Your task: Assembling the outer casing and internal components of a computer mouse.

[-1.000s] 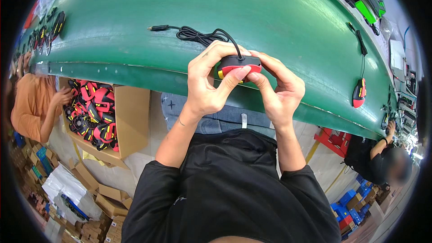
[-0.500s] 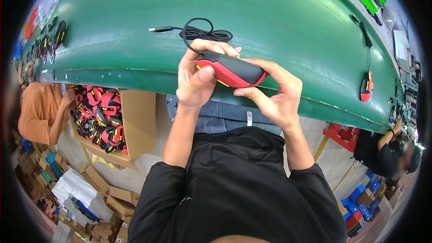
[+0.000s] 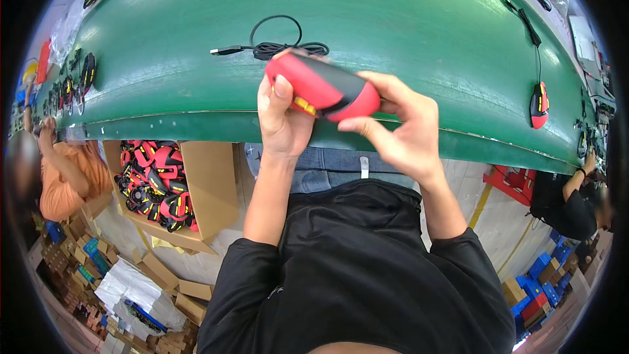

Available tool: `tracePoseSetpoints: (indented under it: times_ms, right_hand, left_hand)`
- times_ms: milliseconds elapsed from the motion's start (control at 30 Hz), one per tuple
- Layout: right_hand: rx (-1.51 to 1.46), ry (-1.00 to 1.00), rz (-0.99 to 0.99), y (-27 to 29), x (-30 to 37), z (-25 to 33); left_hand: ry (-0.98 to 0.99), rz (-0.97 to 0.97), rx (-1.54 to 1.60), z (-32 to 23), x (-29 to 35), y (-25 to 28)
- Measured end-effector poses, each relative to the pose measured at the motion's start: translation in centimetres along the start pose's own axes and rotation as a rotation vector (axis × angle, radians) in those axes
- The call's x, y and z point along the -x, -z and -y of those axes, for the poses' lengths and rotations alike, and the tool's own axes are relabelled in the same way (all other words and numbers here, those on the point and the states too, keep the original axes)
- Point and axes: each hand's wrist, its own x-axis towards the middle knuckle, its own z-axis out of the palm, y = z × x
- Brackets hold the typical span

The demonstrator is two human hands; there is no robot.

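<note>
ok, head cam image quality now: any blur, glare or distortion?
Head view: held red-and-black computer mouse soft, likely motion blur; whitish sheen on green worktop; worktop's near edge bows from fisheye distortion, corners black.

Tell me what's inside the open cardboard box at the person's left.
The cardboard box holds a jumbled heap of red-and-black pieces with yellow accents. The top layer hides whatever lies deeper, and the box's bottom can't be seen.

Bright, even light, fisheye-bent edges
Pale glare streaks the green table (image 3: 419,39) — the red-black mouse (image 3: 321,85) slightly blurred, corners black.
</note>
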Motion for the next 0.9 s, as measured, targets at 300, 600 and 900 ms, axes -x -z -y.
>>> tracePoseSetpoints:
  times_ms: [300,600,900]
  right_hand:
    - [-1.181,-0.515,-0.147,-0.7,-0.1,-2.6]
    - [-1.248,-0.465,-0.141,-0.8,0.8,-2.7]
    - [-0.611,-0.405,-0.572,8.7,1.5,-4.8]
  left_hand:
    - [-0.284,-0.079,-0.751,3.8,1.4,-4.3]
    - [-0.69,-0.033,-1.164,3.9,1.3,-3.8]
    - [-0.186,0.067,-1.084,3.9,1.6,-2.2]
